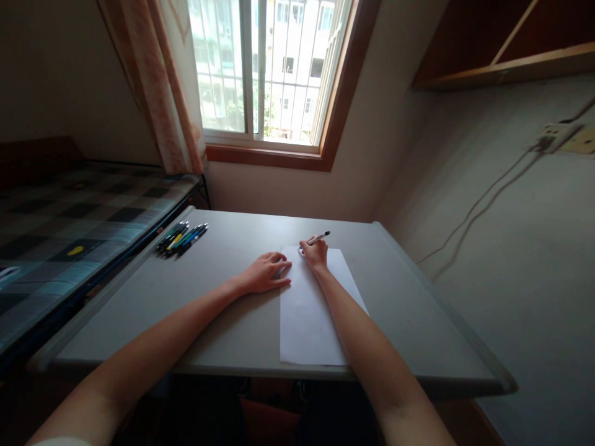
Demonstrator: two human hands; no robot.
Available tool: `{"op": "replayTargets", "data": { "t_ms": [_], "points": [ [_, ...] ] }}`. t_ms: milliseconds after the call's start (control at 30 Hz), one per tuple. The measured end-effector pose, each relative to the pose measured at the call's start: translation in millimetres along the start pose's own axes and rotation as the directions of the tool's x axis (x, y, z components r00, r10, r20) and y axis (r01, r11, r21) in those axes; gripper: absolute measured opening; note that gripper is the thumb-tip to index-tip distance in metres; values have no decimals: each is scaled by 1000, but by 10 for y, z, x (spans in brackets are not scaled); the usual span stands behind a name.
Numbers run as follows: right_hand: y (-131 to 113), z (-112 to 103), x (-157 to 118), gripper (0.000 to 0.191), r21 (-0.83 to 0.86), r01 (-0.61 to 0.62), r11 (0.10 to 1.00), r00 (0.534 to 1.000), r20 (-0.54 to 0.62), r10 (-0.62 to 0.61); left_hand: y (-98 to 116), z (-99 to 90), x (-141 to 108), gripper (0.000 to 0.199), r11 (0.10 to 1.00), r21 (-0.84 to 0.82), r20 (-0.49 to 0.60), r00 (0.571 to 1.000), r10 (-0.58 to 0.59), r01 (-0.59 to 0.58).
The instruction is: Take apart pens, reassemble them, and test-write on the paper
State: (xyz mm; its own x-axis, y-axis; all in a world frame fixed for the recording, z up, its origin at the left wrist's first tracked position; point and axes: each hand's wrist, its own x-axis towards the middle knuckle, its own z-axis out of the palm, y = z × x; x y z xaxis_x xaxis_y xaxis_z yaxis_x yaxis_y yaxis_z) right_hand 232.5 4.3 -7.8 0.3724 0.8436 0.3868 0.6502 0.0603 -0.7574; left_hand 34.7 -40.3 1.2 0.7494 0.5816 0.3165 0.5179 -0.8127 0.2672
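Observation:
A white sheet of paper [307, 322] lies on the table in front of me, reaching almost to its near edge. My right hand [315, 253] is closed around a pen [320, 237] near the top of the sheet. The pen slants up to the right, its dark end in the air and its tip by the paper's upper left corner. Flat across the left edge of the paper rests my left hand [267, 272], fingers spread and holding nothing. Any marks on the sheet are too faint to make out.
A pile of several pens [181, 240] sits at the far left of the grey table [223, 241]. Beyond the left edge is a bed [93, 204] with a checked cover. A window [274, 74] is ahead, and a cord [469, 214] hangs along the right wall.

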Motion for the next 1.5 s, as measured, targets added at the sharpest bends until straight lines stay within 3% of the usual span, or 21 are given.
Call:
{"op": "replayTargets", "data": {
  "t_ms": [367, 1500],
  "points": [
    [11, -23, 15, 14, -32, -37, 999, 998, -51, 36, -1, -8, -3, 48, 1000, -16, -6, 1000, -5, 5],
    [-3, -46, 6, 13, -11, -23, 1000, 1000, -2, 23, -6, -13, -5, 49, 1000, 6, 8, 1000, 4, -4]
  ]
}}
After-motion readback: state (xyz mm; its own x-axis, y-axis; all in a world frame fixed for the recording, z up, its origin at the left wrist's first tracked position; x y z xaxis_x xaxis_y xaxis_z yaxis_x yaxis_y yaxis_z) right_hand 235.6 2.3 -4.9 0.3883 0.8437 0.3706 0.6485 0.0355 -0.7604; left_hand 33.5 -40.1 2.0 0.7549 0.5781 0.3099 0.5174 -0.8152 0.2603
